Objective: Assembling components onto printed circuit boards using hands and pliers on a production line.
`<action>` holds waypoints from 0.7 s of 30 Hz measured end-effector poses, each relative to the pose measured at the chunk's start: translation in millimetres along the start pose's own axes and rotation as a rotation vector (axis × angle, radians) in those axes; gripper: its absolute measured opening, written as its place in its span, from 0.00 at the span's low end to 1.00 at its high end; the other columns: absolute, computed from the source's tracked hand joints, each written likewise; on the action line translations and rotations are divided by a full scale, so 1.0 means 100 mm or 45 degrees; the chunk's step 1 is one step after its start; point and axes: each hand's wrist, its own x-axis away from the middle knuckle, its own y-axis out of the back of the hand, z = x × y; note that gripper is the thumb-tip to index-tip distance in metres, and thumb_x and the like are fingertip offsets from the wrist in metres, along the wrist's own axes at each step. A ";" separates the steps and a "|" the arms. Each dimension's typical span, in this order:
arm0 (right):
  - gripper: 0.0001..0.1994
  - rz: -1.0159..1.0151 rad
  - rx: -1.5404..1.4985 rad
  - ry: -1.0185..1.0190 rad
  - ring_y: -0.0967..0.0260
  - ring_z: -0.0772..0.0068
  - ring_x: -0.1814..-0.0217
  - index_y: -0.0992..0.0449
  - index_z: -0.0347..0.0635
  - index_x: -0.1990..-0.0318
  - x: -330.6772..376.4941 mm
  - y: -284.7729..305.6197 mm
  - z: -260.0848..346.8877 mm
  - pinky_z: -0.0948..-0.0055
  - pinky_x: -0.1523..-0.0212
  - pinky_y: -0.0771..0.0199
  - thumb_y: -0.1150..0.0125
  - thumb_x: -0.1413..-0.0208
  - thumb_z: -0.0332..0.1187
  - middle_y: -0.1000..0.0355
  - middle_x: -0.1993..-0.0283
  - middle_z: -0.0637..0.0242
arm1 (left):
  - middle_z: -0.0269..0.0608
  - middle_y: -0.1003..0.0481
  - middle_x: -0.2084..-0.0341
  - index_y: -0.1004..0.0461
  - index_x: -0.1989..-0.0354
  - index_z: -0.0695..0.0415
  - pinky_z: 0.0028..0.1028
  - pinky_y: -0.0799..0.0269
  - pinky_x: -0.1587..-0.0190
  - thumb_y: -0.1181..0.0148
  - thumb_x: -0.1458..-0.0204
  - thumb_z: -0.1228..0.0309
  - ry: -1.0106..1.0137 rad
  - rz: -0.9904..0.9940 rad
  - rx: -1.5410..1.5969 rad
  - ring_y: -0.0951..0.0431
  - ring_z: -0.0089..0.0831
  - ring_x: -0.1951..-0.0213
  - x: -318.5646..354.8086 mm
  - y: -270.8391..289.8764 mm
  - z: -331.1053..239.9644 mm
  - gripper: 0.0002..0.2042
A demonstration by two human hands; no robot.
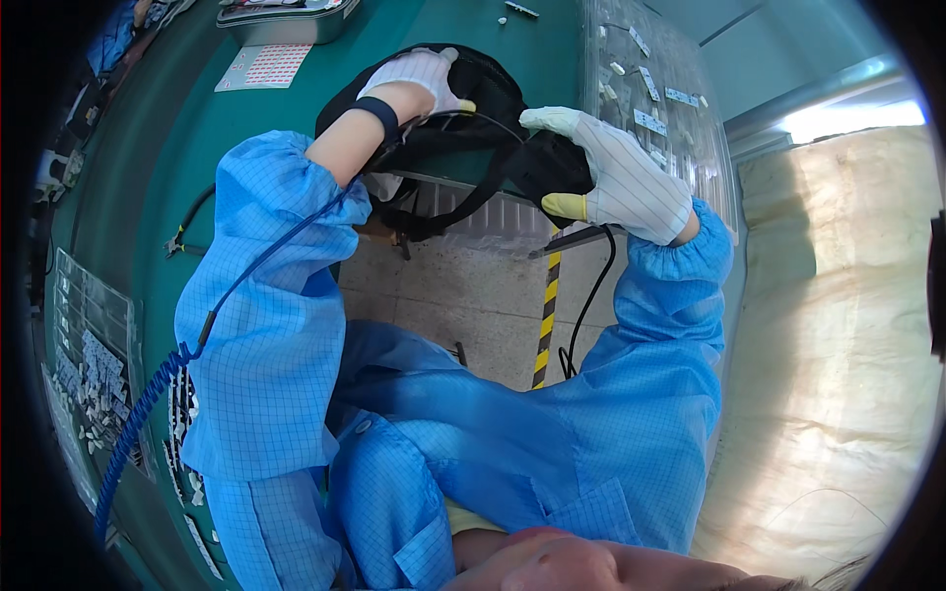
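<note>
A black padded fabric piece with a strap [493,89] is held up at the front edge of the green table. My left hand [419,77], in a white glove with yellow fingertips, grips its upper left part, the thumb bent toward the middle. A boxy black part [544,167] sits at its right end. Around that part my right hand [616,167], in a striped white glove, is closed, with fingers above and thumb below. A thin black cable [603,281] hangs down beneath it. What lies under my left palm is hidden.
A blue coiled cord [148,409] runs to the band [379,113] on my left wrist. Clear trays [709,148] with small parts stand at the right, another tray [128,305] at the left. Pliers [177,244], a printed sheet [232,74] and a metal box [335,25] lie on the table.
</note>
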 end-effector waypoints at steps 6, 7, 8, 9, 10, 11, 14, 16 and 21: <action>0.35 0.007 0.083 -0.018 0.35 0.49 0.45 0.36 0.46 0.41 -0.01 -0.03 0.01 0.61 0.43 0.33 0.31 0.61 0.35 0.34 0.44 0.54 | 0.54 0.23 0.67 0.23 0.68 0.62 0.32 0.24 0.66 0.41 0.58 0.71 -0.572 0.241 -0.528 0.21 0.45 0.64 -0.19 -0.22 0.50 0.10; 0.35 0.004 0.082 -0.026 0.35 0.49 0.45 0.36 0.46 0.41 0.00 -0.03 -0.02 0.61 0.43 0.33 0.31 0.61 0.35 0.34 0.44 0.54 | 0.54 0.23 0.67 0.23 0.68 0.62 0.32 0.24 0.66 0.41 0.58 0.71 -0.581 0.244 -0.527 0.21 0.45 0.64 -0.18 -0.21 0.58 0.10; 0.35 -0.002 0.080 -0.038 0.35 0.49 0.44 0.36 0.46 0.41 0.00 -0.04 -0.05 0.61 0.43 0.33 0.31 0.61 0.36 0.34 0.44 0.54 | 0.54 0.23 0.69 0.23 0.70 0.63 0.32 0.25 0.67 0.40 0.59 0.72 -0.638 0.222 -0.277 0.21 0.44 0.65 -0.15 -0.14 0.64 0.09; 0.35 -0.007 0.081 -0.046 0.35 0.49 0.44 0.37 0.46 0.41 0.00 -0.03 -0.06 0.61 0.42 0.33 0.31 0.61 0.36 0.34 0.44 0.55 | 0.53 0.24 0.70 0.23 0.71 0.63 0.33 0.25 0.68 0.39 0.60 0.73 -0.688 0.195 -0.027 0.21 0.43 0.67 -0.13 -0.09 0.68 0.08; 0.35 -0.005 0.080 -0.042 0.35 0.49 0.44 0.37 0.46 0.41 -0.01 -0.01 -0.05 0.61 0.42 0.33 0.31 0.61 0.36 0.34 0.44 0.55 | 0.52 0.24 0.72 0.24 0.75 0.65 0.32 0.26 0.66 0.37 0.62 0.72 -0.737 0.274 -0.219 0.22 0.42 0.66 -0.15 -0.07 0.64 0.09; 0.35 0.041 0.069 -0.097 0.37 0.51 0.41 0.37 0.45 0.40 -0.01 0.01 -0.04 0.62 0.39 0.37 0.32 0.60 0.37 0.36 0.41 0.55 | 0.52 0.24 0.72 0.24 0.75 0.65 0.32 0.26 0.66 0.37 0.62 0.72 -0.731 0.275 -0.219 0.22 0.42 0.66 -0.13 -0.06 0.63 0.09; 0.35 0.069 0.063 -0.131 0.39 0.53 0.39 0.38 0.45 0.39 0.00 0.02 -0.07 0.63 0.36 0.41 0.33 0.58 0.37 0.37 0.39 0.56 | 0.50 0.24 0.59 0.26 0.56 0.63 0.29 0.27 0.56 0.34 0.62 0.70 -0.797 0.411 -0.573 0.23 0.42 0.57 -0.06 -0.02 0.65 0.22; 0.35 0.051 0.067 -0.116 0.39 0.53 0.39 0.38 0.45 0.39 0.02 0.03 -0.09 0.63 0.36 0.41 0.33 0.58 0.37 0.37 0.39 0.56 | 0.50 0.26 0.56 0.32 0.48 0.60 0.30 0.28 0.54 0.34 0.61 0.71 -0.550 0.414 -0.127 0.24 0.43 0.56 0.08 0.13 0.48 0.27; 0.37 -0.012 0.177 -0.027 0.34 0.46 0.45 0.38 0.44 0.39 0.01 0.02 -0.12 0.60 0.43 0.33 0.31 0.60 0.37 0.34 0.43 0.53 | 0.44 0.40 0.39 0.39 0.37 0.36 0.35 0.29 0.47 0.44 0.54 0.82 -0.668 -0.184 -0.329 0.27 0.42 0.50 0.35 0.07 0.13 0.34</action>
